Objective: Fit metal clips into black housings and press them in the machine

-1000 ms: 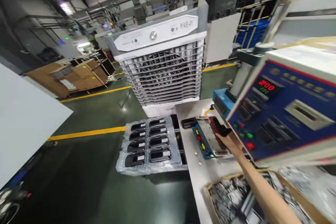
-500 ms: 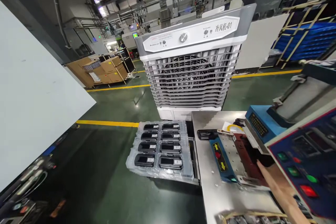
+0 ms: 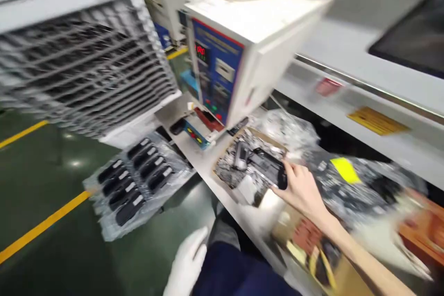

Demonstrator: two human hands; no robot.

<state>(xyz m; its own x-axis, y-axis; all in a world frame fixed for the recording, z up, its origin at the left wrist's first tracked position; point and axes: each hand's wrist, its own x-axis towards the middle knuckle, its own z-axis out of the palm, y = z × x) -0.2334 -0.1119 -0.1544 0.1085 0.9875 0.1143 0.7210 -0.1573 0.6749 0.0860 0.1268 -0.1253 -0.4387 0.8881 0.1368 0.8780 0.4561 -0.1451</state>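
Right hand (image 3: pixel 301 189) is bare, fingers curled around the near end of a black plastic part (image 3: pixel 268 169), gripping it over the cardboard box (image 3: pixel 239 173). The part is flat, oblong, dark and slightly glossy, with rounded corners; detail is lost to motion blur. It sits at the box's right side, above a heap of similar dark parts wrapped in crinkly clear plastic film.

Left hand (image 3: pixel 187 263) wears a white glove (smooth, matte), fingers loosely together and pointing up, resting low by the dark blue trousers (image 3: pixel 236 273), touching nothing I can make out; whether it holds anything cannot be told.

The box is open-topped, brown corrugated board, and stands on a brushed steel table (image 3: pixel 204 157). Right of the hand is a pile of clear bags (image 3: pixel 350 180) with dark pieces inside and a yellow tag (image 3: pixel 344 170) on top.

Behind the box is a boxy machine (image 3: pixel 239 51), white casing with a blue front panel, a red digit display and small coloured buttons. At its foot is a small blue fixture (image 3: pixel 196 133) with yellow and red buttons.

Left of the table, a clear blister tray (image 3: pixel 135 185) holds two rows of black oblong parts with white labels. Beyond it is a white air cooler (image 3: pixel 79 64) with a slatted grille, on a green floor with yellow lines.
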